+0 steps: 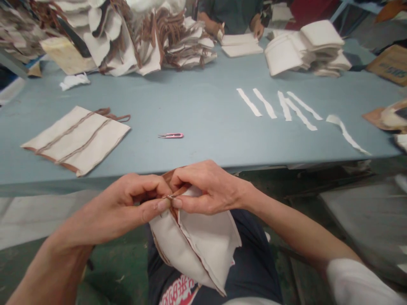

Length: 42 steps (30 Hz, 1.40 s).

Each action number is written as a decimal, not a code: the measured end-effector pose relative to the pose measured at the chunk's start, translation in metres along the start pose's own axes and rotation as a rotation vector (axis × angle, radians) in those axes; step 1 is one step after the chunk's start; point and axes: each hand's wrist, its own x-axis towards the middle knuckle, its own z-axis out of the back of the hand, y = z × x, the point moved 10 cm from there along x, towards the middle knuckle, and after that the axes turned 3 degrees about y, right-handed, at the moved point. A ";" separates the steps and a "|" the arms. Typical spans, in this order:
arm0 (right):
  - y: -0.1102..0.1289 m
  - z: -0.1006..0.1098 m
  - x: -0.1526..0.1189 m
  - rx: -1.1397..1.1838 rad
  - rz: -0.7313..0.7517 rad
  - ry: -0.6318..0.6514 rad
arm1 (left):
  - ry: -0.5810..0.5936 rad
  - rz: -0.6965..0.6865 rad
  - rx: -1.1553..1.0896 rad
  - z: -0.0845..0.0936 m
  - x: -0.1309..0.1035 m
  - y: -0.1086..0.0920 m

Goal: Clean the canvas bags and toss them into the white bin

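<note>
Over my lap hangs a white fabric piece [210, 228] with brown edging and a seam down its middle. My left hand [143, 199] pinches its top edge between thumb and finger. Right beside it, my right hand [200, 190] pinches the same edge, and the two thumbs almost meet. What lies between the fingertips is mostly hidden. On the table beyond my hands is a pair of pink thread snips [171, 136]. A flat white fabric panel [79, 140] with brown seams and brown straps lies to the left.
Several white paper strips [249, 102] lie on the blue-grey table [197, 97] at the right. A heap of white and brown pieces [136, 42] stands at the back left, stacked white panels [305, 48] at the back right. Across the table, a person's hands [258, 27] rest by white panels.
</note>
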 end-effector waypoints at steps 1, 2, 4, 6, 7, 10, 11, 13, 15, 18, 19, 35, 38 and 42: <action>0.004 0.000 0.002 -0.037 -0.002 0.008 | -0.031 -0.003 0.025 0.003 -0.001 -0.001; 0.009 0.000 0.005 -0.081 -0.003 0.009 | -0.072 -0.017 0.060 0.007 -0.003 -0.004; 0.018 0.003 0.009 -0.175 -0.011 -0.005 | -0.163 -0.079 0.147 0.013 -0.006 -0.014; 0.026 0.006 0.012 -0.249 -0.029 -0.022 | -0.253 -0.153 0.263 0.016 -0.011 -0.028; 0.028 0.007 0.014 -0.269 -0.036 -0.029 | -0.298 -0.184 0.328 0.016 -0.014 -0.035; 0.030 0.009 0.015 -0.285 -0.062 -0.032 | -0.410 -0.239 0.498 0.015 -0.022 -0.050; 0.029 0.010 0.015 -0.286 -0.076 -0.029 | -0.435 -0.245 0.535 0.015 -0.024 -0.053; 0.025 0.012 0.016 -0.287 -0.116 -0.010 | -0.462 -0.236 0.577 0.015 -0.026 -0.056; 0.021 0.016 0.017 -0.278 -0.150 -0.003 | -0.461 -0.219 0.584 0.018 -0.027 -0.057; 0.022 0.023 0.019 -0.217 -0.146 0.003 | -0.413 -0.204 0.574 0.023 -0.025 -0.060; 0.023 0.024 0.020 -0.186 -0.134 0.011 | -0.396 -0.203 0.580 0.025 -0.025 -0.061; -0.024 -0.017 -0.001 0.620 -0.333 0.042 | -0.283 -0.348 0.753 -0.005 -0.029 -0.055; -0.018 -0.006 -0.002 0.470 -0.309 0.000 | -0.333 -0.316 0.728 0.000 -0.027 -0.052; -0.019 -0.009 -0.002 0.604 -0.333 0.023 | -0.334 -0.345 0.730 -0.002 -0.027 -0.054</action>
